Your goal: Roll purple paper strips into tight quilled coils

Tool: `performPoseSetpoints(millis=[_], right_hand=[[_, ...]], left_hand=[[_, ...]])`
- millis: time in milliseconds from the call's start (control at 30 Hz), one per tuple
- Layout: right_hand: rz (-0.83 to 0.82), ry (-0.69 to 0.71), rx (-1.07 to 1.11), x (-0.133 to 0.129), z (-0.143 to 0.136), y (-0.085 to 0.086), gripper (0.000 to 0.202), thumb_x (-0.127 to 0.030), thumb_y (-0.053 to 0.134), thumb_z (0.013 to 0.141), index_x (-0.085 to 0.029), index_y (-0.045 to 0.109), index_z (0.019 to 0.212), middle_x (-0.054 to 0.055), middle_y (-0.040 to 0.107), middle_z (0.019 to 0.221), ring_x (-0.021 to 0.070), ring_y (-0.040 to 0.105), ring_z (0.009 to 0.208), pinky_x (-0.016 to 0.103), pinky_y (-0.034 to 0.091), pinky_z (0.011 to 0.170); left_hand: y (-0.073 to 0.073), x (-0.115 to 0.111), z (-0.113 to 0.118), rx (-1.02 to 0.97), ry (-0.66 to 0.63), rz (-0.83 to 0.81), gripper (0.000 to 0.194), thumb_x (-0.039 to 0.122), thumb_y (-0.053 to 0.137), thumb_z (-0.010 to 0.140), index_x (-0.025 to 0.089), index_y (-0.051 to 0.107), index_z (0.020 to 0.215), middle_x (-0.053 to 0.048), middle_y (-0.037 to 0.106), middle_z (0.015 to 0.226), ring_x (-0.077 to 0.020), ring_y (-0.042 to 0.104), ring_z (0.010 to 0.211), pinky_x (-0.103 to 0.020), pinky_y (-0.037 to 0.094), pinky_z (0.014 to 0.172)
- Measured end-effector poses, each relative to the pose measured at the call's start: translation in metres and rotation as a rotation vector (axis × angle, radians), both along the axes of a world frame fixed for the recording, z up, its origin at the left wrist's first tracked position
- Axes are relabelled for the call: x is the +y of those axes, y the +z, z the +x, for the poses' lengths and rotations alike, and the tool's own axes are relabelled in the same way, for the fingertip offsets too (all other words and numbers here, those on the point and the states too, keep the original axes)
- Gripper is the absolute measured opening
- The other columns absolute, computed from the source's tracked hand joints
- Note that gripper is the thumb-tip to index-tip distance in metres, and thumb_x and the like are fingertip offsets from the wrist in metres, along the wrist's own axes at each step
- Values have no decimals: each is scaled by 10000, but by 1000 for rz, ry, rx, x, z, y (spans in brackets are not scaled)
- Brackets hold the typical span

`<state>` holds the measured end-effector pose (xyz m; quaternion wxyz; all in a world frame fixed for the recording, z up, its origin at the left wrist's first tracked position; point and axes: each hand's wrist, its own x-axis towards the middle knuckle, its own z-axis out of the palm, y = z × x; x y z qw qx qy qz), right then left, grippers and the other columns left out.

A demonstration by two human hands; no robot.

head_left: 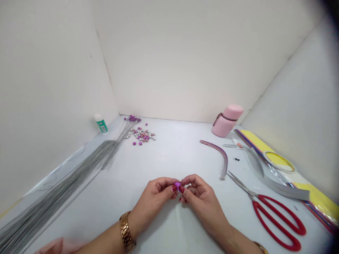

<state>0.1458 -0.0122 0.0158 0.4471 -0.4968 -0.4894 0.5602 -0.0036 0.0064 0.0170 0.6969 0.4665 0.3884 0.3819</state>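
Observation:
Between the fingertips of both hands is a small purple paper star (177, 186), partly hidden by the thumbs. My left hand (161, 190) pinches it from the left, thumb and index finger closed. From the right, my right hand (198, 193) pinches the same star with thumb and index finger. Beyond the hands, toward the back left, lies a loose pile of small folded stars (144, 135) in purple, silver and pinkish colours. To the right, a curved bundle of purple-pink paper strips (218, 151) rests on the table.
A long bundle of grey wires (79, 173), some tipped with purple stars (134, 119), spans the left. A glue stick (101, 124) and a pink bottle (227, 120) stand at the back. At right lie red-handled scissors (278, 215), silver strips (286, 189), a tape roll (267, 165) and yellow sheets (247, 138).

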Motion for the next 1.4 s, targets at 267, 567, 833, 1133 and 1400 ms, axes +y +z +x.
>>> performPoseSetpoints(millis=[267, 567, 833, 1133, 1400], right_hand=[[-5, -24, 18, -1, 2, 0, 152, -311, 608, 737, -173, 548, 722, -7, 600, 651, 114, 544, 567, 230, 413, 541], [-46, 5, 52, 3, 3, 2, 166, -278, 655, 700, -169, 531, 714, -3, 637, 628, 95, 553, 536, 203, 402, 512], [-55, -5, 92, 5, 5, -2, 236, -313, 675, 680, -177, 510, 781, -20, 598, 593, 104, 539, 512, 216, 393, 491], [-29, 41, 73, 2, 2, -1, 222, -386, 548, 778, -164, 542, 769, 5, 614, 615, 100, 530, 511, 217, 391, 500], [-65, 84, 93, 2, 1, -3, 238, -370, 554, 781, -149, 541, 694, 6, 614, 606, 87, 511, 491, 203, 367, 487]], left_hand=[[1, -1, 0, -9, 58, -11, 194, 273, 616, 720, 125, 660, 837, -29, 607, 667, -122, 514, 636, -229, 406, 652], [-1, -1, 1, 23, 12, 37, 191, 266, 594, 740, 134, 674, 852, -39, 637, 719, -125, 518, 670, -232, 397, 666], [-3, -2, 1, -30, -60, 30, 225, 260, 567, 759, 119, 668, 903, -51, 624, 702, -138, 522, 672, -244, 395, 654], [2, -1, 2, -110, 10, -48, 189, 283, 609, 726, 113, 664, 786, -24, 564, 633, -116, 490, 611, -236, 385, 638], [1, -3, 3, -177, -40, -58, 189, 275, 584, 754, 98, 648, 777, -27, 544, 629, -112, 496, 591, -243, 384, 623]])
